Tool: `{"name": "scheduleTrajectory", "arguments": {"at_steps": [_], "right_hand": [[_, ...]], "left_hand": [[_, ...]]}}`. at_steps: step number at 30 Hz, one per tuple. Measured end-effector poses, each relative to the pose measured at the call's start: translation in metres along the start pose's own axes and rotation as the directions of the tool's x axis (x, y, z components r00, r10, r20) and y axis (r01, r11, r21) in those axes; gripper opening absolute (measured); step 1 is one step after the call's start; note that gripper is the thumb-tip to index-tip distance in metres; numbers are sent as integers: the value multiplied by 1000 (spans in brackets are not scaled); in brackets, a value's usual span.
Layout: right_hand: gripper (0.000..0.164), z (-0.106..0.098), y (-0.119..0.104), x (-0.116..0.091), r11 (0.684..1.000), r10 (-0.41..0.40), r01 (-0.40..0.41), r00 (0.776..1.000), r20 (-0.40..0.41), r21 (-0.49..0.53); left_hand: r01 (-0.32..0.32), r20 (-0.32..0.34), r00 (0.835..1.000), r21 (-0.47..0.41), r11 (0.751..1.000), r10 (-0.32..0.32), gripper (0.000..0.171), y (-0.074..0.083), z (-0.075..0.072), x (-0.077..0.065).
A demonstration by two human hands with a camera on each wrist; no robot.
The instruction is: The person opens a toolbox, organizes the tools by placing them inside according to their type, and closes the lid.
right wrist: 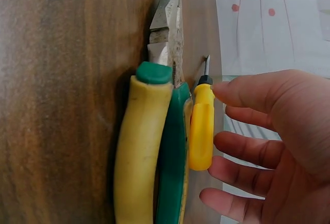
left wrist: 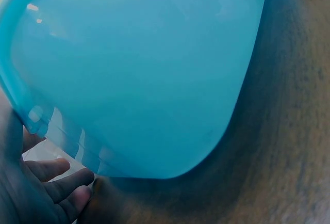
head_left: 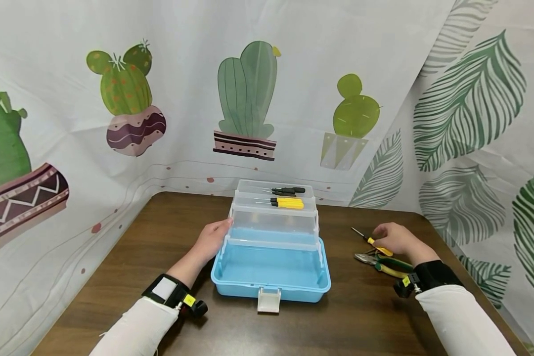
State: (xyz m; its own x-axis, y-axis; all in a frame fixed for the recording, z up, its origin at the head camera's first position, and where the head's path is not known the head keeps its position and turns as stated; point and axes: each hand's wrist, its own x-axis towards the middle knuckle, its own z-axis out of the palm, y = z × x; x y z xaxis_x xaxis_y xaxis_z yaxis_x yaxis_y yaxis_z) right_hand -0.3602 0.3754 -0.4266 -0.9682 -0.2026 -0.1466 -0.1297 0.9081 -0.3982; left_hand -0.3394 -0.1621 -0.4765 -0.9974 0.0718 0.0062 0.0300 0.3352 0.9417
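Observation:
A light blue toolbox (head_left: 271, 291) stands on the table with its clear trays (head_left: 273, 220) raised in tiers. My left hand (head_left: 211, 240) holds the toolbox's left side near the trays; in the left wrist view its fingers (left wrist: 67, 182) bend at a corner of the blue wall, the thumb partly hidden. On the right lies a yellow screwdriver (right wrist: 201, 133) with a black collar. My right hand (head_left: 396, 240) reaches over its handle, thumb and fingertips close along one side, not visibly wrapped round it. Pliers (right wrist: 142, 146) with yellow and green handles lie right beside the screwdriver.
Yellow-handled screwdrivers (head_left: 289, 202) lie in one upper tray, and black-handled ones (head_left: 289, 190) in the tray above. A white latch (head_left: 269, 300) hangs down at the toolbox's front. Behind the brown table (head_left: 169, 212) hangs a printed curtain (head_left: 187, 99).

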Motion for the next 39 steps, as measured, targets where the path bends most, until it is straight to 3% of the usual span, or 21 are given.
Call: {"name": "scheduleTrajectory", "arguments": {"at_steps": [11,39], "right_hand": [[33,9,10,4,1000,-7,7,1000,4,4],[27,10,13,4,1000,24,-24,999,24,14]], "left_hand": [[1,1,1000,-2,1000,-1,67,1,0,-2],[0,-2,1000,6,1000,0,69,1,0,0]]}}
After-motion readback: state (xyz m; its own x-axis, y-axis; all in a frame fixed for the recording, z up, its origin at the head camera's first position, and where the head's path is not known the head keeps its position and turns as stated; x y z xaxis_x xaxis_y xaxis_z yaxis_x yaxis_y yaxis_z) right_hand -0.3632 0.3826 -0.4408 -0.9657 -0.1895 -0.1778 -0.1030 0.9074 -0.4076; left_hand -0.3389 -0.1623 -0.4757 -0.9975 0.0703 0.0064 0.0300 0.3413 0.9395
